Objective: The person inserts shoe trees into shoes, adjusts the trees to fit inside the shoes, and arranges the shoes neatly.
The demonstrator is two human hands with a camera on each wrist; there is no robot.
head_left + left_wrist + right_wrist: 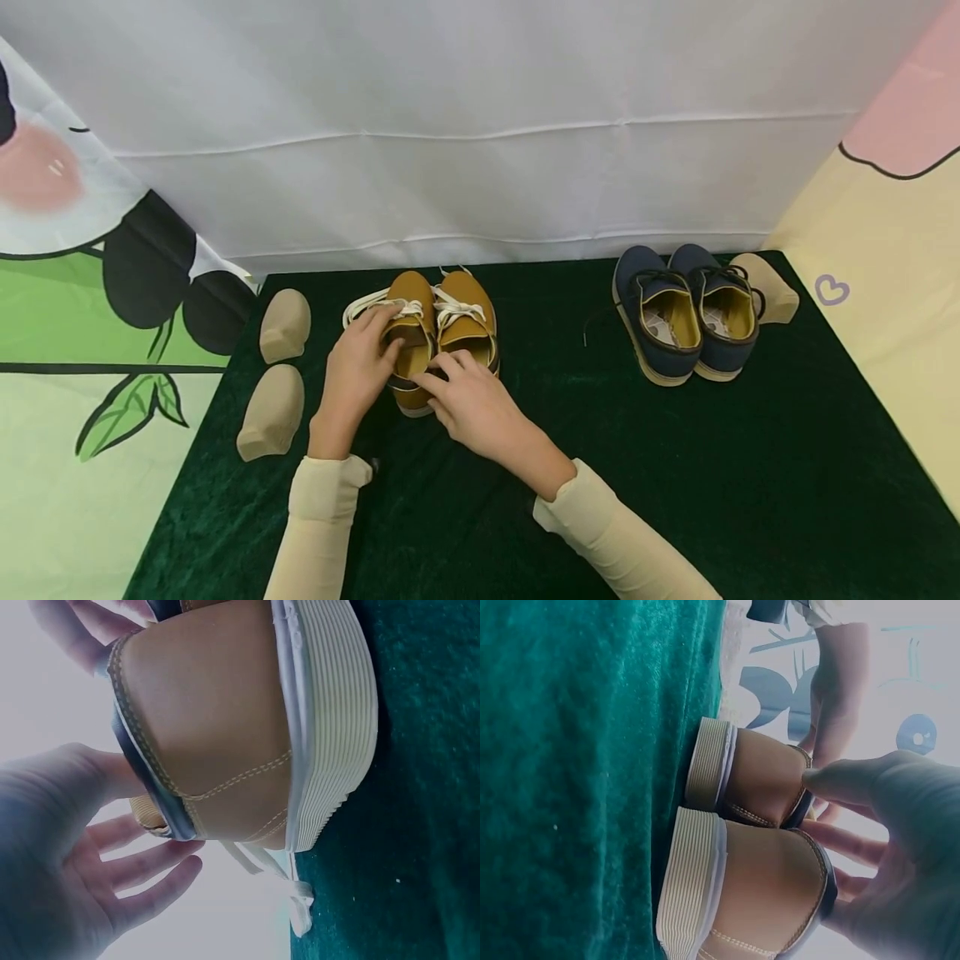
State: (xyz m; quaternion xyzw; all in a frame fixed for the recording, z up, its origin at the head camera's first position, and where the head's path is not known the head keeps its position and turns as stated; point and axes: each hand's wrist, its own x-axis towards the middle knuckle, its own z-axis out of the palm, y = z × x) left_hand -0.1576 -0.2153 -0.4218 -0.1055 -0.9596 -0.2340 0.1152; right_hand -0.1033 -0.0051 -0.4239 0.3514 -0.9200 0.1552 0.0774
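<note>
A pair of tan lace-up shoes stands side by side, the left shoe (411, 290) and the right shoe (468, 290), toes pointing away. My left hand (356, 371) is at the left shoe, thumb by its opening and the other fingers spread along its far side near the white laces (408, 308). From behind, my right hand (476, 408) reaches over the heels. Its thumb (832, 780) touches the left shoe's heel collar; the other fingers extend near the right shoe's collar, their tips partly hidden. In the left wrist view the ridged pale sole (337, 727) rests on green cloth.
Two beige toe-shaped blocks (285, 325) (272, 412) lie left of the tan shoes. Farther right stand navy lace-up shoes (637, 333), with another beige block (772, 287) beside them. A white cloth backdrop (487, 192) rises behind the green-covered table (675, 483).
</note>
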